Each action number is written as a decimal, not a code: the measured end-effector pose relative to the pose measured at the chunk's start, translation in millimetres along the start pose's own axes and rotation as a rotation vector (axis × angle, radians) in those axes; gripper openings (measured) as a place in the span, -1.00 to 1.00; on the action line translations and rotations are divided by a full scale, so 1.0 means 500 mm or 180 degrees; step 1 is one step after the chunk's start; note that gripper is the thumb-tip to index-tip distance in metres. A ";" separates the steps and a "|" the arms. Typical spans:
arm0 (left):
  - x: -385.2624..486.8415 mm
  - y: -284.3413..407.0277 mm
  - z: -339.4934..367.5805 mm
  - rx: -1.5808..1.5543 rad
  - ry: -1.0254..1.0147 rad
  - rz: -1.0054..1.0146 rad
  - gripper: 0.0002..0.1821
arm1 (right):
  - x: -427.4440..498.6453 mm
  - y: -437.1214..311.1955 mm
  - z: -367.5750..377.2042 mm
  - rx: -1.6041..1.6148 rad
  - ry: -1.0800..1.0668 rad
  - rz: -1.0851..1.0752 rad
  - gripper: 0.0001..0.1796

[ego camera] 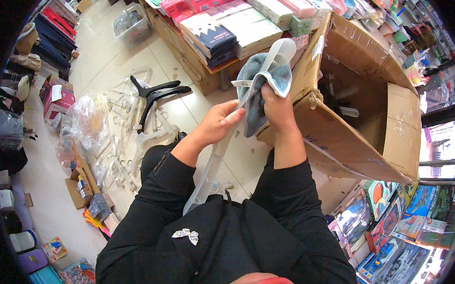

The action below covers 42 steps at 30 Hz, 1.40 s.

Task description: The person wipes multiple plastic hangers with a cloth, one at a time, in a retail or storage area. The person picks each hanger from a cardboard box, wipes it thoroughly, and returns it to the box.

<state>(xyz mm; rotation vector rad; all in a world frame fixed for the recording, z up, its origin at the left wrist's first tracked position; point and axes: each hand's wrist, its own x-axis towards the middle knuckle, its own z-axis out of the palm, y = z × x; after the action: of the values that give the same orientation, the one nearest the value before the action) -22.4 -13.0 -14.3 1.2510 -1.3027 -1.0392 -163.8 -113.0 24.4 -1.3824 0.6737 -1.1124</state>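
A long, translucent plastic clothes hanger (283, 51) runs slantwise in front of me, its near end close to my lap. My left hand (220, 123) grips it near its middle, thumb on top. In my right hand (276, 106) is a grey-blue cloth (255, 105) with a white edge and a small white tag. The cloth is bunched against the hanger, and my right fingers are partly hidden by it. On the floor to the left lies a black hanger (152, 95) over a heap of clear plastic hangers (122, 152).
An open cardboard box (339, 136) stands at the right, with some hangers inside. Packs of tissues (252, 27) are stacked on a low stand ahead. A clear plastic bin (131, 25) sits on the tiles. Boxed toys (396, 243) line the lower right; a small carton (79, 188) lies left.
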 end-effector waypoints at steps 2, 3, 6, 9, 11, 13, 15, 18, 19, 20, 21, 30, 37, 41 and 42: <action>0.001 0.001 0.000 -0.0017 -0.0040 0.0002 -0.64 | 0.000 0.005 0.000 -0.0075 0.0033 -0.0022 -0.76; 0.002 0.003 -0.002 0.0046 -0.0105 -0.0049 -0.63 | 0.000 0.009 0.002 -0.0130 0.0184 0.0086 -0.77; 0.003 0.010 -0.005 0.0383 -0.0291 -0.0129 -0.62 | -0.010 0.026 0.015 0.0105 0.0509 0.0089 -0.78; 0.001 0.018 -0.004 0.0278 -0.0502 -0.0167 -0.61 | -0.018 0.042 0.013 0.0287 0.0456 -0.0249 -0.76; -0.001 0.024 -0.002 0.0124 -0.0588 -0.0141 -0.61 | -0.018 0.049 0.006 0.0936 0.0406 -0.0102 -0.67; -0.004 0.028 -0.001 0.0059 -0.0584 -0.0028 -0.60 | -0.004 0.051 -0.008 0.0982 0.0516 -0.0300 -0.69; -0.006 0.030 0.001 0.0339 -0.0554 0.0014 -0.61 | 0.014 0.045 -0.023 0.1016 0.0736 -0.0295 -0.71; -0.008 0.030 -0.002 0.0945 -0.0604 -0.0037 -0.60 | 0.031 0.024 -0.037 0.0878 0.0958 -0.0339 -0.71; -0.008 0.030 -0.005 0.1245 -0.0567 -0.0112 -0.59 | 0.038 0.016 -0.032 0.0724 0.1034 -0.0413 -0.72; -0.009 0.030 -0.007 0.1174 -0.0532 0.0000 -0.60 | 0.041 0.006 -0.031 0.0684 0.0973 -0.0311 -0.73; -0.012 0.030 -0.009 0.1154 -0.0429 0.0072 -0.61 | 0.045 -0.003 -0.027 0.0644 0.0909 -0.0206 -0.74; -0.020 0.029 -0.029 0.1180 -0.0357 0.0134 -0.63 | 0.014 -0.027 -0.023 0.1272 0.0535 0.0139 -0.75; -0.027 0.043 -0.038 0.1311 -0.0670 0.0217 -0.62 | 0.026 -0.008 -0.024 0.2962 0.0234 0.0409 -0.50; -0.058 0.046 -0.015 0.0067 -0.0937 -0.0424 -0.61 | 0.011 -0.002 -0.026 0.2142 0.0161 -0.0230 -0.55; -0.062 0.045 -0.014 -0.0098 -0.0875 -0.0401 -0.61 | 0.007 0.000 -0.027 0.1610 0.0131 -0.0552 -0.56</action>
<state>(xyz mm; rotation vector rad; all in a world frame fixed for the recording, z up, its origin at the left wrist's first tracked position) -19.7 20.5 6.0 1.2099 -1.4218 -1.3534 -174.4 -121.7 23.3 -0.9951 0.2717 -1.3411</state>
